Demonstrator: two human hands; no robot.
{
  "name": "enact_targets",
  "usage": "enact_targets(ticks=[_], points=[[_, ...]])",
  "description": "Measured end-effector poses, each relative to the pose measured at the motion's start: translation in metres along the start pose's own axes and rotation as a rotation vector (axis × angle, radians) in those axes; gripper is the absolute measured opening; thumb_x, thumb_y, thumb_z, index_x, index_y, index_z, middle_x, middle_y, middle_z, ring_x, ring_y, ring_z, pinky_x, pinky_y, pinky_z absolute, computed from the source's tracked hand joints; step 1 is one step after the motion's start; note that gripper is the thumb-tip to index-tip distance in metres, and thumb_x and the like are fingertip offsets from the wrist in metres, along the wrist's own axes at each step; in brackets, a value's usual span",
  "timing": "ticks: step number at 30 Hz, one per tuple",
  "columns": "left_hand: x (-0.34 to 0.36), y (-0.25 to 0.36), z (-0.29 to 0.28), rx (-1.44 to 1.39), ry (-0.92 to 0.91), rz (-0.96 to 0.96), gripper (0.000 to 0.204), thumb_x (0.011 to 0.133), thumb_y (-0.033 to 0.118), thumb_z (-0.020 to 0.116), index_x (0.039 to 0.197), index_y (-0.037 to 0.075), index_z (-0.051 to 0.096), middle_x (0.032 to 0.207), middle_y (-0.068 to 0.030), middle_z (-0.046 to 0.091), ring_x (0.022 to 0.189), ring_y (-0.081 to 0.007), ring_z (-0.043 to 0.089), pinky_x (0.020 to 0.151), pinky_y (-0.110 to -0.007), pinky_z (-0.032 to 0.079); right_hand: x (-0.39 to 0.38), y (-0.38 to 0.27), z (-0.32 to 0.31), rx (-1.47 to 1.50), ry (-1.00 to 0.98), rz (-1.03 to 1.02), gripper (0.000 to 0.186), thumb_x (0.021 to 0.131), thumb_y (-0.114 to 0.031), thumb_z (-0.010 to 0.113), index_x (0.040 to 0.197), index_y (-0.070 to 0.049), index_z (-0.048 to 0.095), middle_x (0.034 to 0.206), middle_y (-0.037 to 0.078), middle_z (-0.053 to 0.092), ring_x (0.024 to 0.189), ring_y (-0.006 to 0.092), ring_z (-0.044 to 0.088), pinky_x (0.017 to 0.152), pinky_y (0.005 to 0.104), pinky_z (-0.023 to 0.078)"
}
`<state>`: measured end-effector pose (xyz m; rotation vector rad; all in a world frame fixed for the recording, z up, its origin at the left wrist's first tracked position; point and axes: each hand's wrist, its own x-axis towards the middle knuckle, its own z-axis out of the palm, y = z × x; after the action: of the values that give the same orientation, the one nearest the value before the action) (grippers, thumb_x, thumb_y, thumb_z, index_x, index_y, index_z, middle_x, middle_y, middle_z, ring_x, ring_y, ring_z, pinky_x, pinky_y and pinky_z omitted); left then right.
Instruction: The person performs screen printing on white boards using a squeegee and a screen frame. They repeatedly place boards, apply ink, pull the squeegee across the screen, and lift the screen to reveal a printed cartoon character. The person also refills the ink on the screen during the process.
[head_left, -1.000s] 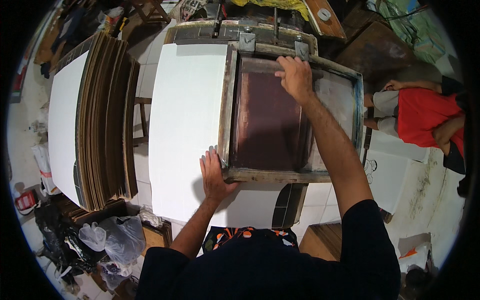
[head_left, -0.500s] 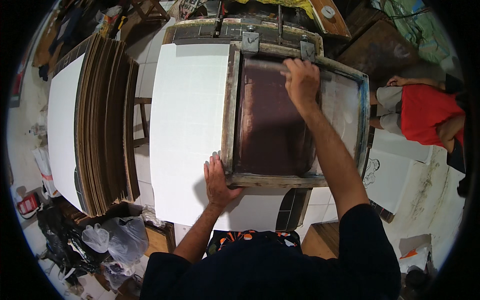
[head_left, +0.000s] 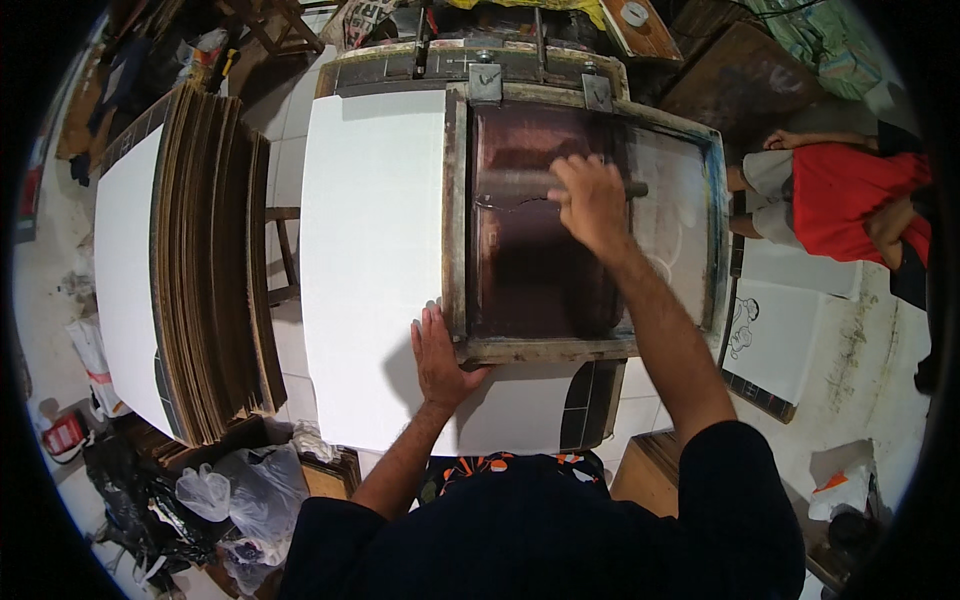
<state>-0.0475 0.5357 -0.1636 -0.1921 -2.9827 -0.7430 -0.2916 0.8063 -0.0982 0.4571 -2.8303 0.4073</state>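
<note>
The right hand (head_left: 590, 207) is wrapped around a long, narrow, grey-brown squeegee bar (head_left: 515, 186), gripping it right of its middle. The bar lies crosswise over the upper half of a dark maroon, glossy mesh panel (head_left: 540, 275), and its lower edge is partly blurred. The panel sits inside a worn, rectangular wooden frame (head_left: 454, 220) with paint-stained bars. Two square, grey metal clamps (head_left: 486, 84) are at the frame's far edge.

The left hand (head_left: 440, 362) is flattened and holds nothing; its fingers extend forward with the thumb spread apart. It is placed on a large, plain white sheet (head_left: 370, 250) just beside the frame's near left corner; contact with the frame cannot be confirmed. The sheet covers most of a dark surface (head_left: 592, 405) marked with thin pale lines.

To the left stands a tall stack of brown-edged boards (head_left: 205, 280). At right is a person in a red garment (head_left: 850, 200).
</note>
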Motion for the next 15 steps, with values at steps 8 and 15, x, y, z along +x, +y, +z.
enact_targets(ticks=[8,15], points=[[-0.001,0.002,0.001,0.005,0.023,0.007,0.134,0.069,0.059,0.09,0.159,-0.013,0.022,0.164,-0.0323,0.032,0.156,-0.0472,0.028,0.128,-0.062,0.017,0.081,0.032,0.033,-0.096,0.156,-0.011,0.028,0.082,-0.014,0.081,0.106,-0.015,0.067,0.1,0.003,0.065,0.1,0.028,0.064,0.086,0.0459,0.047],[0.002,0.002,0.001,-0.012,0.023,0.029,0.134,0.067,0.05,0.094,0.161,-0.011,0.019,0.166,-0.0296,0.03,0.157,-0.0442,0.027,0.129,-0.06,0.016,-0.057,-0.034,0.002,-0.061,0.042,0.053,0.037,0.073,-0.005,0.075,0.108,-0.016,0.066,0.101,0.003,0.061,0.099,0.0293,0.06,0.088,0.0455,0.046]])
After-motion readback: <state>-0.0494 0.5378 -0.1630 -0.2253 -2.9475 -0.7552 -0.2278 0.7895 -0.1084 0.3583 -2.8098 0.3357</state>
